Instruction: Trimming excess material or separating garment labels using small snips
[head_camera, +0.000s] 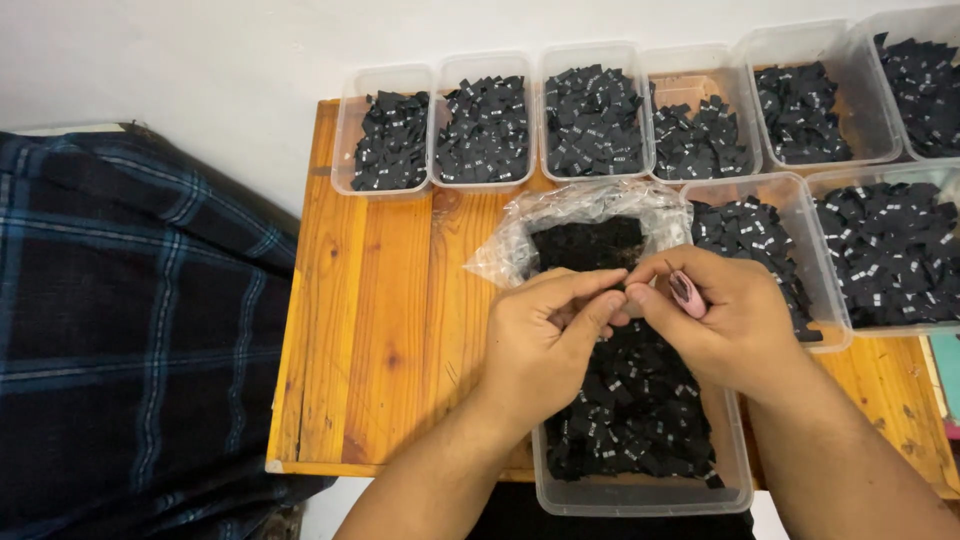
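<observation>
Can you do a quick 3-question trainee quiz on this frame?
1. True or false: the right hand has a pink tool tucked in it.
2. What fills the clear tubs? A) white buttons B) small black fabric labels C) screws
3. What lies on the wooden table just beyond the left hand, near the fingertips of both hands?

Key: 1 true; 2 B; 3 a crumpled clear plastic bag with black labels inside.
</observation>
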